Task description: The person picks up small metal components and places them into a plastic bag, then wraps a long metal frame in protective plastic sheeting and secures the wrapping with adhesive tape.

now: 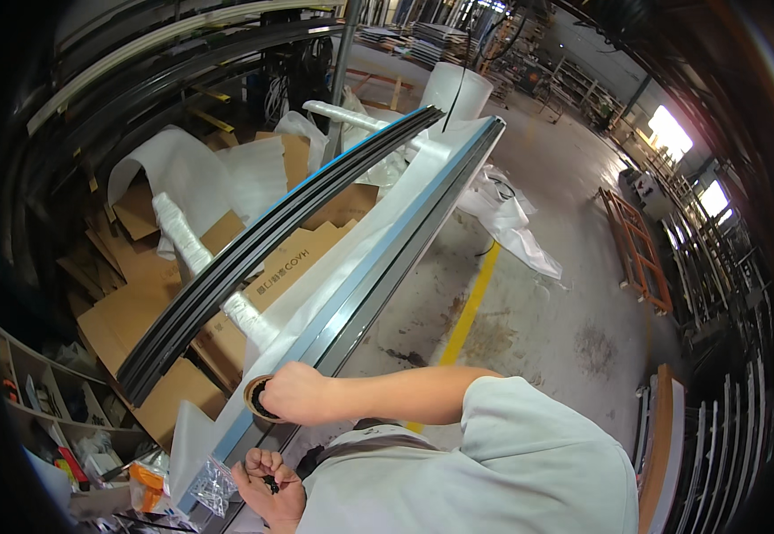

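Observation:
My right hand is bent into a fist shape at a brown ring-shaped roll, which has small black pieces inside. Its fingertips reach into the ring and are hidden. The roll rests on a long grey-blue metal profile. Closer to my body, my left hand is turned palm up, its fingers curled around a few small black pieces. Beside it lies a clear plastic bag of small shiny parts.
Long black profiles with a blue edge run alongside on wrapped supports. Flattened cardboard and white foam sheet lie beyond. A shelf with compartments stands at lower left. Behind me, a yellow line crosses the floor.

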`<state>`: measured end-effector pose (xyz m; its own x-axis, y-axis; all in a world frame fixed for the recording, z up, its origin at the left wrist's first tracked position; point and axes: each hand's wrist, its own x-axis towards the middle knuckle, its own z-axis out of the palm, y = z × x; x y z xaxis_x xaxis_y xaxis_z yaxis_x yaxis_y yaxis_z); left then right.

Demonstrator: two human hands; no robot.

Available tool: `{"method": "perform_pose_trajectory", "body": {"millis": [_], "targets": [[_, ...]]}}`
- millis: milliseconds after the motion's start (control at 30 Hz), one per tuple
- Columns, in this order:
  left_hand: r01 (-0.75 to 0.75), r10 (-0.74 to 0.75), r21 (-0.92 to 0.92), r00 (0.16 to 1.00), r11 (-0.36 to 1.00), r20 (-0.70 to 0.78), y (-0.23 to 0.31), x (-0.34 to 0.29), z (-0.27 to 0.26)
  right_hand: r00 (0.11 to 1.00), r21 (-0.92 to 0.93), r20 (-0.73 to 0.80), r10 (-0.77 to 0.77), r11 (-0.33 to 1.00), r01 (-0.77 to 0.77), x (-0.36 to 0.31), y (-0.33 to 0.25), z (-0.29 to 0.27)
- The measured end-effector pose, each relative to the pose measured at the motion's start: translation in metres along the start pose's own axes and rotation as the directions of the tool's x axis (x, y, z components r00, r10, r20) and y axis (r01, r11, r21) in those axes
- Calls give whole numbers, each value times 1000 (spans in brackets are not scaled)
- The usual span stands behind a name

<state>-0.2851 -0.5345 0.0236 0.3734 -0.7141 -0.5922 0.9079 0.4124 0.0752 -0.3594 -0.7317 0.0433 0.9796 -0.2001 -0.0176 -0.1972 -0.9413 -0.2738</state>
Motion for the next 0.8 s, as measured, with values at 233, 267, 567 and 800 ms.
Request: {"method": "perform_pose_trajectory", "body": {"millis": [233,267,567,800], "targets": [[53,-56,177,998,983,12,19,6,-14,950,353,-180,-257,884,306,-13,-75,-20],[79,-73,181,997,980,-36,18,5,-13,978,393,-52,-201,896,205,-14,-79,-21],[250,-255,48,956,967,148,32,-19,-22,931,852,9,365,-490,184,-28,-27,-56],[186,-192,48,964,981,184,64,-48,-36,811,489,563,162,-856,-168,-60,-73,-26]]}}
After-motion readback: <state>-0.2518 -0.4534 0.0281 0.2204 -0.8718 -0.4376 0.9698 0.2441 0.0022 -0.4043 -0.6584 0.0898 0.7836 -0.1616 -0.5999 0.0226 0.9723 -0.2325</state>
